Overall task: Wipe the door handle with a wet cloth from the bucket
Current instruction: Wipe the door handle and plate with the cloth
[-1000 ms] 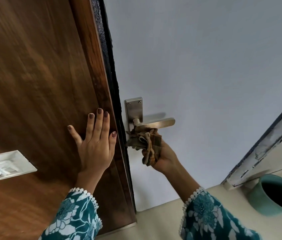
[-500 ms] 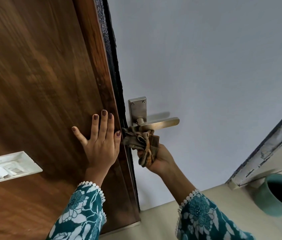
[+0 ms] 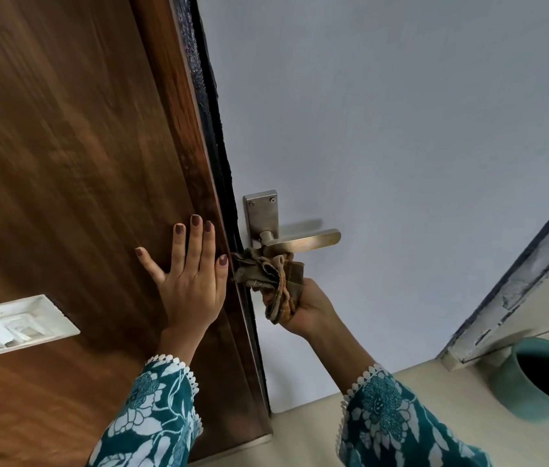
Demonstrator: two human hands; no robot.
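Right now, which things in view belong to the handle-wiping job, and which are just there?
Part of the job:
- door handle
- cloth, bunched in the right hand, pressed under the handle
- left hand, flat on the door
- teal bucket on the floor

Just there:
- white switch plate
- grey wall

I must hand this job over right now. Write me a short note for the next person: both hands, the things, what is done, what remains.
Left hand: open, flat on the wooden door, steadying it.
Right hand: shut on the cloth, coming from below.
Cloth: bunched, pressed under the base of the handle, near the door's edge.
Bucket: on the floor, lower right.
Done: cloth fetched and brought to the handle.
Left: the lever's outer end and the back plate are not under the cloth now; whether they were wiped cannot be told.
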